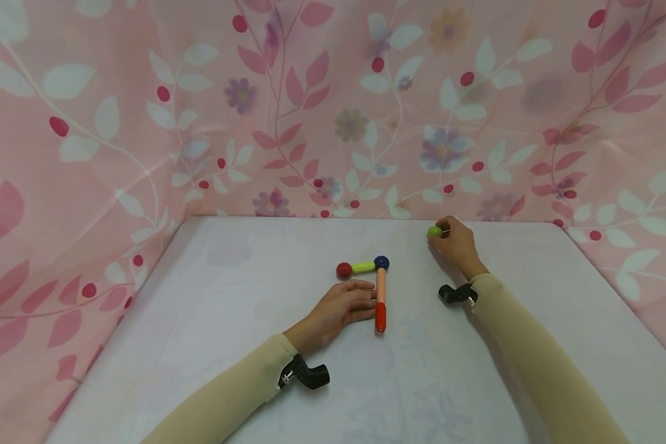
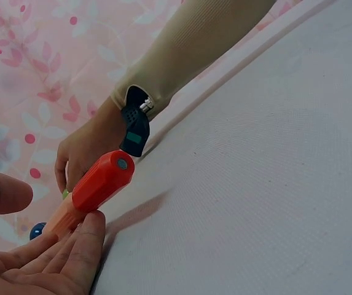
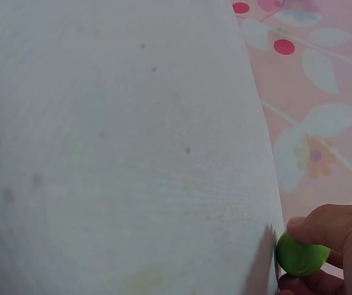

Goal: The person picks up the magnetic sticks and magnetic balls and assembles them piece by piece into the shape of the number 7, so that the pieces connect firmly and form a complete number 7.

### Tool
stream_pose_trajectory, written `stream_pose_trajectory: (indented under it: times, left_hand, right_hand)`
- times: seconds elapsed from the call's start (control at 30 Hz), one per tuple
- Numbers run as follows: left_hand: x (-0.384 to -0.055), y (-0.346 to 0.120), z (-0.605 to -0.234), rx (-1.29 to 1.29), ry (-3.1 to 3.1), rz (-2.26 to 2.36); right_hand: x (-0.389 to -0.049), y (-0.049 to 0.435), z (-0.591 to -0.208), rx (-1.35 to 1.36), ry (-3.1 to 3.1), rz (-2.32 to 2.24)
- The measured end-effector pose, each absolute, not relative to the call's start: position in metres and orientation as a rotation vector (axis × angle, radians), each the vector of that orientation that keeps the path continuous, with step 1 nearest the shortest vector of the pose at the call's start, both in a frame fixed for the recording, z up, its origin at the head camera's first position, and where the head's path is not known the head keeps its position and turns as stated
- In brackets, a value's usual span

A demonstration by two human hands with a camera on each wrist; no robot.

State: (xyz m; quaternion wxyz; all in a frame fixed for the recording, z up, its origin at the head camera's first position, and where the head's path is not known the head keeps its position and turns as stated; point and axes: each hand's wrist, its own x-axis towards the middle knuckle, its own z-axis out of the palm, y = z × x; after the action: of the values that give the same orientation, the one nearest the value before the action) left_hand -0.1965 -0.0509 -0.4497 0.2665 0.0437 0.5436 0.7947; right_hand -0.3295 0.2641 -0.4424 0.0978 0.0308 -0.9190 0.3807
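My right hand (image 1: 456, 245) pinches a green ball (image 3: 301, 253) between thumb and fingers, near the table's back edge. My left hand (image 1: 341, 309) lies with extended fingers along the left side of a peach rod (image 1: 381, 283) joined end to end with a red-orange rod (image 1: 380, 317). In the left wrist view those fingertips touch the rods from below, with the thumb held apart. A round metal disc shows in the red-orange rod's end. At the peach rod's far end sits a blue ball (image 1: 382, 263). From it a yellow-green rod (image 1: 363, 267) runs left to a red ball (image 1: 344, 270).
A white cloth (image 1: 211, 345) covers the table. Pink floral fabric (image 1: 311, 123) hangs behind its back edge and along the sides. Each wrist carries a small black camera, one by the left cuff (image 1: 305, 373), one by the right (image 1: 456, 293).
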Motion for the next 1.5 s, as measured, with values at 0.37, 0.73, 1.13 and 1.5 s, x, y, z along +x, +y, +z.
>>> stream_pose_trajectory:
  times: [0.37, 0.73, 1.13, 1.5]
  left_hand:
    - [-0.196, -0.051, -0.45, 0.124, 1.498, 2.126]
    - [-0.196, -0.051, -0.449, 0.116, 1.471, 2.147]
    - [-0.196, -0.051, -0.449, 0.12, 1.474, 2.149]
    - [-0.196, -0.052, -0.45, 0.139, 1.478, 2.144]
  right_hand:
    - [-0.328, 0.266, -0.445, 0.144, -2.699, 1.023]
    - [-0.318, 0.263, -0.437, 0.077, -2.644, 1.165]
    - [-0.306, 0.257, -0.433, 0.078, -2.562, 1.179]
    - [-0.286, 0.244, -0.426, 0.11, -2.559, 1.219]
